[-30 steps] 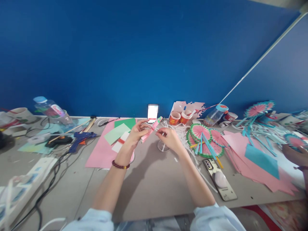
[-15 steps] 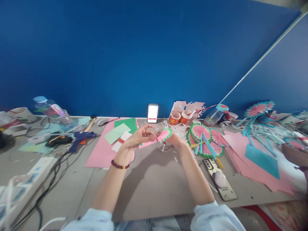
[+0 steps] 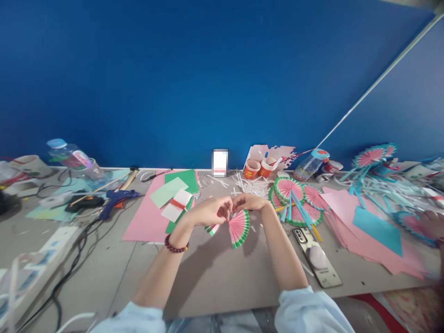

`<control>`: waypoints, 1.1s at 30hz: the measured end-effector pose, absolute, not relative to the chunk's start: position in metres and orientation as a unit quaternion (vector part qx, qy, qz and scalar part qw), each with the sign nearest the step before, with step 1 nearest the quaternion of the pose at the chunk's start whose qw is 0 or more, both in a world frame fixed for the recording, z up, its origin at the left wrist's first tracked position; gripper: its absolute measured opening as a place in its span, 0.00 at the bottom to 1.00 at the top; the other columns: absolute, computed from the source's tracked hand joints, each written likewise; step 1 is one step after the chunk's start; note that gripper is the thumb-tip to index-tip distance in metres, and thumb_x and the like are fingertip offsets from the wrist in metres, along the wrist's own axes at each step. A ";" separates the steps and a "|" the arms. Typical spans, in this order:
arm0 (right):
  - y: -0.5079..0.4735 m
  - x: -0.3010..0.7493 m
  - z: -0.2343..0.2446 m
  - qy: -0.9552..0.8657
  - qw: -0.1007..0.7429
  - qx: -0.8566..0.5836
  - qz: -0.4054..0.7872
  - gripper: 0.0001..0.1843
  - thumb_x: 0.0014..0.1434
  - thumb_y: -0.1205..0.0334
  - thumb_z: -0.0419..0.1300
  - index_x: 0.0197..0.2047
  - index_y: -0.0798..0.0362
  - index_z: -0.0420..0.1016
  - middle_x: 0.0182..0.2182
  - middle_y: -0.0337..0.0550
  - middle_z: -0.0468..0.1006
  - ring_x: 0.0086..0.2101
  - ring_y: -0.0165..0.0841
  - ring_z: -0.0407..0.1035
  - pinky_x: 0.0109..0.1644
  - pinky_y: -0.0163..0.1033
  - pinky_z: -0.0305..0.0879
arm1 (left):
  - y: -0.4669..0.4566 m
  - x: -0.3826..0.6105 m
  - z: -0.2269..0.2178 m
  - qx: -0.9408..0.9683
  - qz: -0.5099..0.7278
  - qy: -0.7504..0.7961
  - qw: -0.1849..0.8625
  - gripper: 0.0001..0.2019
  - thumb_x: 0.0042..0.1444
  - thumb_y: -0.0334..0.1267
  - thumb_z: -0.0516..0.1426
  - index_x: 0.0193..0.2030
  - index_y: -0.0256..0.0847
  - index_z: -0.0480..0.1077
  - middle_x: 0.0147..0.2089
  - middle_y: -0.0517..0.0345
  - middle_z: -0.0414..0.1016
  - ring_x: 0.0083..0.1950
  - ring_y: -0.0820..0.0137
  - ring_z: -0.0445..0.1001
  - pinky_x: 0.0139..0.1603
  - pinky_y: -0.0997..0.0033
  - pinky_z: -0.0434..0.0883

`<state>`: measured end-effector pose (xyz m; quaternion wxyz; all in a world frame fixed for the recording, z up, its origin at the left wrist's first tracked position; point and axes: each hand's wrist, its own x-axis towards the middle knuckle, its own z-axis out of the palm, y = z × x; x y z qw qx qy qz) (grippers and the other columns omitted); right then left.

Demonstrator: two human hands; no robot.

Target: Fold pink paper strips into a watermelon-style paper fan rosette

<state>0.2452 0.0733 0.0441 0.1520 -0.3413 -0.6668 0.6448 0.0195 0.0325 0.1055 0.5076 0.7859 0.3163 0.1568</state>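
Note:
My left hand (image 3: 207, 212) and my right hand (image 3: 250, 202) meet above the grey table (image 3: 215, 273), fingers pinched together. Between them they hold a pleated pink paper fan with a green rim (image 3: 238, 228). Its right half hangs spread open below my right hand. A folded end pokes out under my left hand. A beaded bracelet (image 3: 176, 246) circles my left wrist.
Finished paper fans (image 3: 293, 199) with blue sticks lie to the right, beside pink and blue sheets (image 3: 374, 229). A phone (image 3: 317, 258) lies near my right forearm. Paper cups (image 3: 257, 169), a glue gun (image 3: 116, 199), a bottle (image 3: 74, 157) and cables sit around. Another person's hand (image 3: 430, 224) is at far right.
The folded pink strip has been spread into a fan. Both hands came lower and nearer to me, with the fan hanging below them.

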 end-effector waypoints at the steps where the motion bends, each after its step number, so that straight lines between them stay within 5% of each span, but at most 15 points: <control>1: 0.073 0.247 0.045 -0.671 0.149 -0.334 0.645 0.12 0.45 0.57 0.67 0.30 0.57 0.78 0.30 0.40 0.77 0.32 0.29 0.69 0.44 0.35 0.64 | 0.032 0.020 0.105 0.795 0.161 0.317 0.492 0.14 0.39 0.25 0.52 0.35 0.43 0.66 0.29 0.60 0.78 0.25 0.71 0.72 0.22 0.76 0.63; 8: 0.070 0.252 0.048 -0.662 0.093 -0.323 0.670 0.16 0.42 0.56 0.68 0.32 0.59 0.77 0.29 0.41 0.78 0.30 0.29 0.70 0.37 0.34 0.65 | 0.030 0.026 0.102 0.850 0.143 0.251 0.441 0.18 0.40 0.22 0.50 0.37 0.45 0.67 0.31 0.62 0.79 0.30 0.69 0.73 0.32 0.72 0.66; 13: 0.065 0.247 0.062 -0.732 0.088 -0.352 0.576 0.13 0.49 0.58 0.62 0.36 0.57 0.78 0.31 0.40 0.78 0.32 0.30 0.70 0.39 0.34 0.64 | 0.031 0.030 0.103 0.876 0.117 0.308 0.353 0.18 0.40 0.21 0.50 0.36 0.45 0.67 0.30 0.64 0.78 0.34 0.68 0.74 0.47 0.67 0.65; 20: 0.046 0.207 0.078 -0.796 0.283 -0.497 0.199 0.05 0.51 0.67 0.60 0.28 0.52 0.78 0.42 0.46 0.74 0.45 0.38 0.67 0.53 0.46 0.59 | 0.041 0.027 0.100 0.844 0.154 0.439 0.267 0.12 0.43 0.24 0.50 0.34 0.43 0.63 0.30 0.61 0.74 0.35 0.67 0.73 0.37 0.71 0.65; 33: 0.028 0.167 0.083 -0.768 0.364 -0.523 -0.066 0.09 0.57 0.67 0.56 0.30 0.51 0.77 0.55 0.48 0.67 0.56 0.44 0.56 0.57 0.52 0.56 | 0.066 0.009 0.082 0.689 0.431 0.452 0.368 0.10 0.42 0.27 0.53 0.33 0.42 0.60 0.32 0.61 0.74 0.28 0.73 0.72 0.31 0.73 0.68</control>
